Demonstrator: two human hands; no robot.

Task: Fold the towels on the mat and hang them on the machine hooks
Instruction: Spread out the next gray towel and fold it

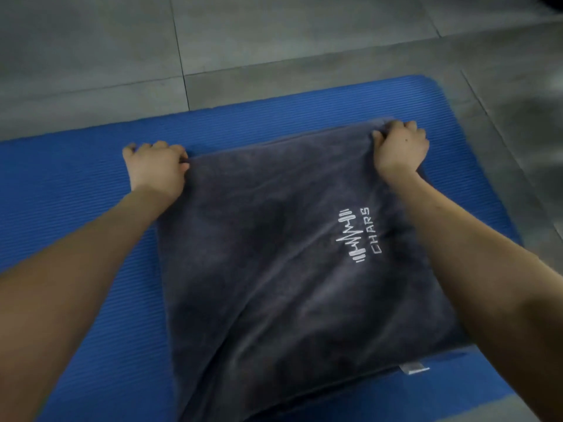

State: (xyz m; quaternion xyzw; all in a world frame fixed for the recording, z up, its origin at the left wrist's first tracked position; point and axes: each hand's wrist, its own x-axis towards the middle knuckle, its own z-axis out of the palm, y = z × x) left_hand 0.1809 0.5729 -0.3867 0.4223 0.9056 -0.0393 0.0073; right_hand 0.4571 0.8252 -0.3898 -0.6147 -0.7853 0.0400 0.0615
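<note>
Floor (274, 35): grey tiles | mat (76, 208): blue, ribbed, lies on floor | towel (274, 269): dark grey, white "CHARS" logo, lies flat on mat | left hand (155, 167): fingers curled, grips far left corner of towel | right hand (400, 144): fingers curled, grips far right corner | tag (414, 367): small, white, at near right edge of towel

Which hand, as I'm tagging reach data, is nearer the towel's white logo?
Right. The right hand grips the towel at its far right corner, beyond the logo; the left hand grips the far left corner, across the towel from it.
</note>
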